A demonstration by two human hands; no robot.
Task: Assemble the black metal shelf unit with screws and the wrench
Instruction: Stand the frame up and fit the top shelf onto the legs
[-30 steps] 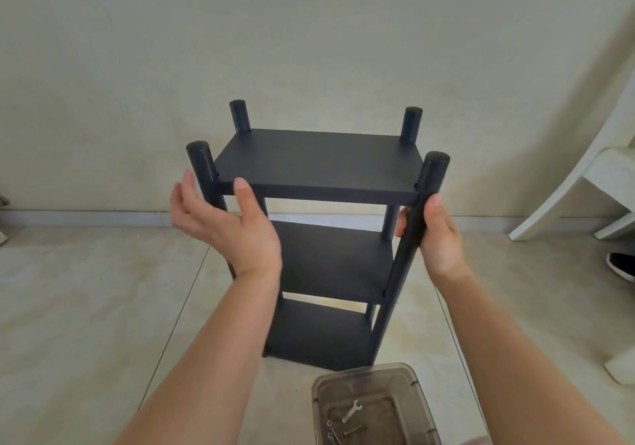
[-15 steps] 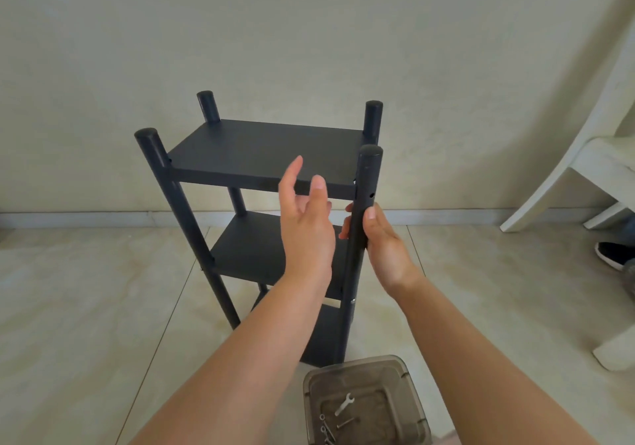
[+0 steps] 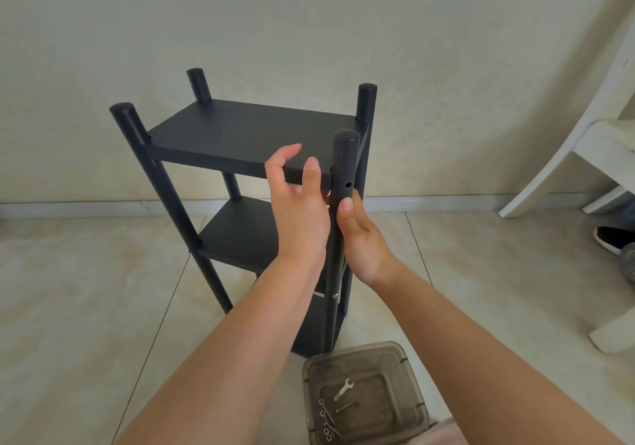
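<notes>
Shelf unit (image 3: pixel 240 135), black and three-tiered, stands upright on the tiled floor (image 3: pixel 68 290) before the wall. Left hand (image 3: pixel 299 211) is loosely spread at the top shelf's front edge, perhaps touching it. Right hand (image 3: pixel 360 235) wraps the near right post (image 3: pixel 343 166). Wrench (image 3: pixel 343 389) and screws (image 3: pixel 326 422) lie in the tray (image 3: pixel 412 376) in front.

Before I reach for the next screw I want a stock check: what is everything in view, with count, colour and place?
shelf unit: one, black, upright on the floor by the wall
container: one, smoky clear plastic, on the floor nearest the camera
wrench: one, silver, inside the container
screws: several, silver, inside the container
chair: one, white, at right, partly seen
shoe: one, black, far right
left hand: at the top shelf's front edge
right hand: grips the near right post
</notes>
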